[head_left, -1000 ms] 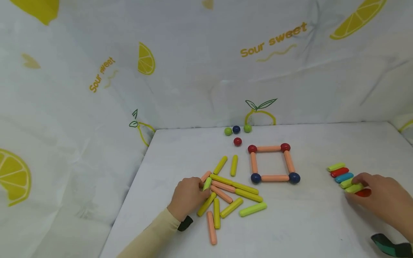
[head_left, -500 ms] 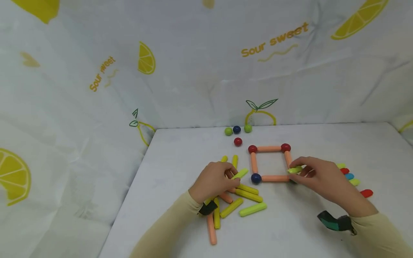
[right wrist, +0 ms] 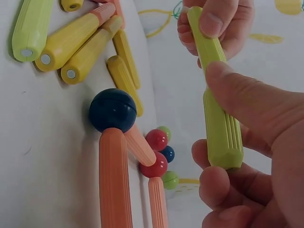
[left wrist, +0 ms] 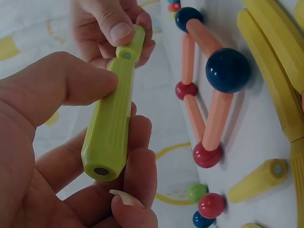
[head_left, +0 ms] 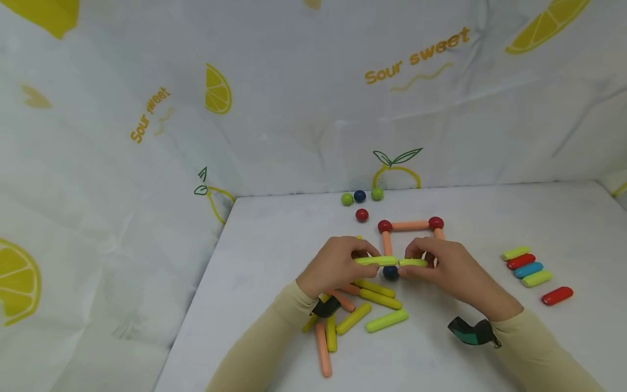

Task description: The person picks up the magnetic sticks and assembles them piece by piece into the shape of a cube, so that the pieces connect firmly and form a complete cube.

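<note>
Lime rods, two of them, meet end to end above the white bench (head_left: 274, 239), held over the near edge of the orange square frame (head_left: 410, 225) with its red and blue corner balls. Left hand (head_left: 338, 265) has thumb and fingers clamped on the longer lime rod (head_left: 376, 261); right hand (head_left: 448, 267) pinches the shorter lime rod (head_left: 413, 262). Loose yellow and orange rods (head_left: 377, 294) lie near the left hand, short coloured pieces (head_left: 528, 265) far right, and four loose balls (head_left: 361, 197) at the far edge.

Two ribbed lime-green sticks (head_left: 376, 261) (head_left: 413, 262) meet end to end (held aloft).
</note>
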{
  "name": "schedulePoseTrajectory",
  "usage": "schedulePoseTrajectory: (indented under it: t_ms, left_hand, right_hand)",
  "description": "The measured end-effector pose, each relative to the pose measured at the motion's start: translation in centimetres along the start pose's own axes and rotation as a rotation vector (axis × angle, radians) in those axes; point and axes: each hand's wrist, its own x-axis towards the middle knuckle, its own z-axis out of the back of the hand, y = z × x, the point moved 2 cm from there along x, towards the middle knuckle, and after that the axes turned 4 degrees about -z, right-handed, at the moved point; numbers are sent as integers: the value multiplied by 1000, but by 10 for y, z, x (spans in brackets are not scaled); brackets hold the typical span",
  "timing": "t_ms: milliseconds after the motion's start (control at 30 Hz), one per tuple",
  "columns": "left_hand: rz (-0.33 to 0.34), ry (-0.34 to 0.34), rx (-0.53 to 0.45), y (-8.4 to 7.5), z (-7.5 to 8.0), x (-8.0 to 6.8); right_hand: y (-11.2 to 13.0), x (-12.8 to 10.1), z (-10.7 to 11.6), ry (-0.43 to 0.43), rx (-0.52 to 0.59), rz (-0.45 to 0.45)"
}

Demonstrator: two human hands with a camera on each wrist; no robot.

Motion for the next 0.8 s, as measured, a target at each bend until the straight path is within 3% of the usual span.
schedulePoseTrajectory:
  t_ms: [200, 300, 433, 600, 800]
  left_hand:
    - [-42, 9, 33, 0, 1, 1]
    - [-57, -31, 11, 1, 4, 0]
    - [-49, -106, -168, 1, 6, 1]
    - [-77, -124, -446, -2, -2, 4]
    - [-113, -128, -537, -4, -12, 7]
  right_hand:
    - [2, 1, 2, 10, -1, 2]
    - [1, 1, 2, 20, -7, -1]
    - [-2, 0, 2, 41, 4, 0]
    - [0, -1, 3, 76, 51, 3]
    - [5, -2, 6, 96, 65, 15]
